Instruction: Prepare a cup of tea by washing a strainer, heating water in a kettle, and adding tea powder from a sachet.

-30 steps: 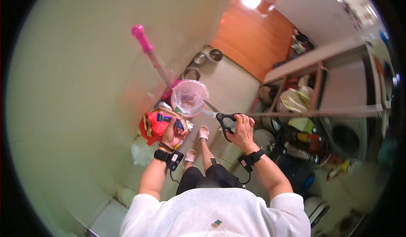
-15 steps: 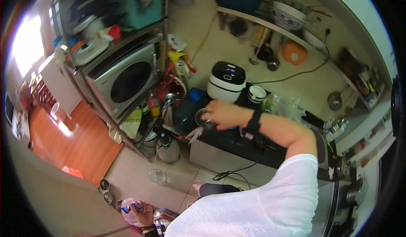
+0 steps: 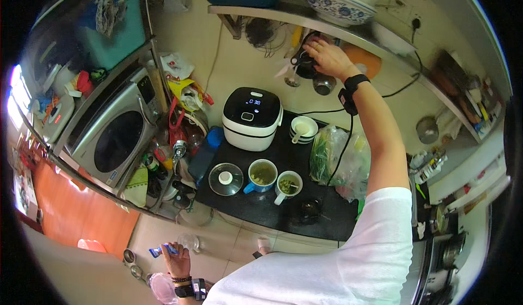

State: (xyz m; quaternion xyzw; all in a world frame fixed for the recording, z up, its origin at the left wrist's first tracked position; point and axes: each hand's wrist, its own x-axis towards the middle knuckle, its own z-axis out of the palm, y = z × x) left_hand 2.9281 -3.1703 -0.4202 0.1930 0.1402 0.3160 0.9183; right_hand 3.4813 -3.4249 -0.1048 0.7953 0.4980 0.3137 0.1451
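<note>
My right hand [image 3: 328,59] is raised to the utensils hanging under the wall shelf. Its fingers are closed on what look like black-handled scissors [image 3: 296,61], pale blades pointing left; the palm hides part of them. Low at the left, my left hand [image 3: 177,262] grips a small blue packet [image 3: 156,251]. On the black counter [image 3: 256,209] stand a blue-handled mug [image 3: 262,175] of greenish liquid and a white mug [image 3: 287,185] with green bits and a spoon. Left of them lies a glass lid [image 3: 225,179] with a pale knob.
A white rice cooker [image 3: 252,119] with a lit display stands behind the mugs. Stacked bowls [image 3: 303,128] and plastic-bagged greens [image 3: 333,160] are to its right. A black cord [image 3: 340,160] hangs below my right wrist. A microwave [image 3: 117,130] sits on the left rack.
My right hand has risen from beside the lid on the counter to the hanging utensils, carrying the scissors. The view has shifted, and both mugs now show. My left hand still holds the packet.
</note>
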